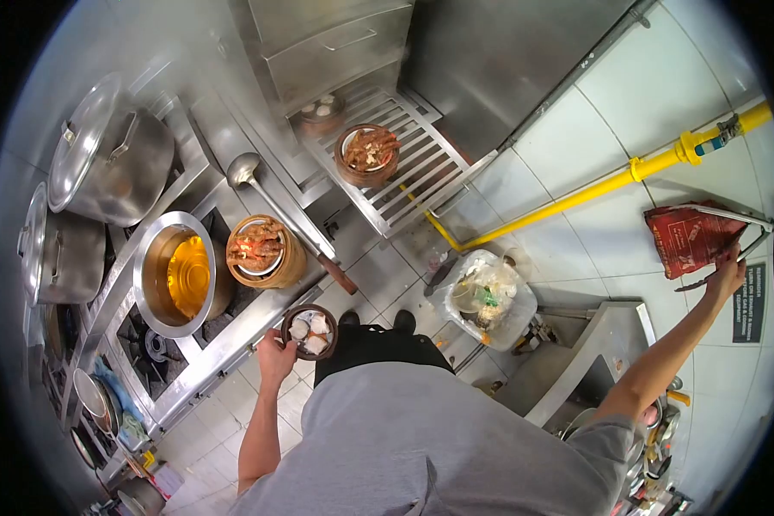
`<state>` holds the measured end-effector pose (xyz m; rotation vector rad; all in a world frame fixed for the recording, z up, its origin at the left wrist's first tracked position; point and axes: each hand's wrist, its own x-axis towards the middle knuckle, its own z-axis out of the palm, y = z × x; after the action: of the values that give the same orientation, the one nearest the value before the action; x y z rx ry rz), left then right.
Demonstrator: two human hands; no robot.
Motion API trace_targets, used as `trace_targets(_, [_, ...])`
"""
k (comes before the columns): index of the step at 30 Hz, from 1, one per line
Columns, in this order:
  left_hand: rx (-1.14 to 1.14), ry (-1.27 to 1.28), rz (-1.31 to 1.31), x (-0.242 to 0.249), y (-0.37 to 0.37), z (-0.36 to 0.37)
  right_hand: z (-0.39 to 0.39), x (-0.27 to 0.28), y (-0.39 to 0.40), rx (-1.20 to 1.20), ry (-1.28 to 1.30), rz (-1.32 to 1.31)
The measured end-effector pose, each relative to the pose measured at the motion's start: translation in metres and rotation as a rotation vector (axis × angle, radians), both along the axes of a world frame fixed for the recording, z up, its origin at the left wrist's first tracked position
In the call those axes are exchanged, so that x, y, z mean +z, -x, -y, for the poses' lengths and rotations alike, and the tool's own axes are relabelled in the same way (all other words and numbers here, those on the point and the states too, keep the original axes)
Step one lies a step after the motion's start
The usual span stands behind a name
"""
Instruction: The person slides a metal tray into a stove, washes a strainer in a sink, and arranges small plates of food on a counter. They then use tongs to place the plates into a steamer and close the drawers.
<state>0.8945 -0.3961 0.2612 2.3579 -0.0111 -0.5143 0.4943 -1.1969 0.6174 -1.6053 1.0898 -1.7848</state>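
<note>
My left hand (276,354) grips the near left rim of a small round steamer basket (310,332) that holds several pale dumplings. At the far right my right hand (727,273) is raised at the wall, its fingers closed at metal tongs (752,242) beside a red printed packet (695,239). On the stove edge stands a bamboo steamer (289,261) with a plate of chicken feet (256,247). Another steamer of chicken feet (368,153) sits on the slatted metal rack (413,172), and one with pale dumplings (322,110) is behind it.
Left are two lidded pots (129,159) (69,258), a steel pot of yellow liquid (187,273) and a ladle (244,169). A lined waste bin (490,299) stands on the floor before me. A yellow pipe (576,195) crosses the tiled wall, and a metal counter (606,348) is right.
</note>
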Motion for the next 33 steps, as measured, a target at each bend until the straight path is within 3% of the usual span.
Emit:
trace_targets(1, [0.01,-0.009,-0.011,0.0,0.001,0.0,-0.01,0.003,-0.01,-0.002,0.0,0.053])
trace_targets(4, [0.005,0.001,0.016,0.003,0.008,-0.002,0.014,0.013,0.005,0.309,-0.064,0.141])
trace_targets(7, [0.033,0.007,-0.016,0.009,0.013,-0.006,0.025,0.041,0.008,0.243,-0.067,0.214])
trace_targets(8, [0.039,-0.001,-0.009,0.009,0.014,-0.007,-0.012,0.048,-0.022,0.131,-0.038,0.209])
trace_targets(12, [0.061,-0.001,0.03,0.006,0.025,-0.015,-0.036,0.027,-0.051,0.089,0.115,0.346])
trace_targets(16, [0.077,-0.06,0.039,0.025,0.031,-0.019,0.04,0.05,0.0,0.363,-0.041,0.29])
trace_targets(19, [0.122,-0.009,0.035,0.022,0.034,-0.022,0.0,0.051,-0.042,0.007,0.062,0.304])
trace_targets(20, [0.125,-0.009,0.04,0.021,0.036,-0.023,0.025,0.042,-0.031,-0.087,0.145,0.351])
trace_targets(24, [0.163,-0.009,0.027,0.027,0.039,-0.019,0.017,0.025,-0.014,-0.148,0.125,0.378])
trace_targets(26, [0.162,-0.007,0.023,0.024,0.04,-0.017,-0.029,0.032,-0.023,0.055,0.167,0.5])
trace_targets(27, [0.151,-0.006,0.035,0.015,0.041,-0.02,-0.038,0.034,-0.026,-0.06,0.215,0.425])
trace_targets(29, [0.141,-0.006,0.036,0.009,0.042,-0.017,-0.072,0.035,-0.033,0.13,0.346,0.467])
trace_targets(31, [0.135,-0.013,0.018,0.014,0.04,-0.012,-0.079,0.031,-0.02,0.552,0.356,0.532])
trace_targets(32, [0.13,-0.017,0.021,0.014,0.04,-0.01,-0.071,0.028,-0.005,0.88,0.297,0.568])
trace_targets(33, [0.123,-0.021,0.023,0.014,0.039,-0.008,-0.079,0.025,-0.012,1.026,0.283,0.581])
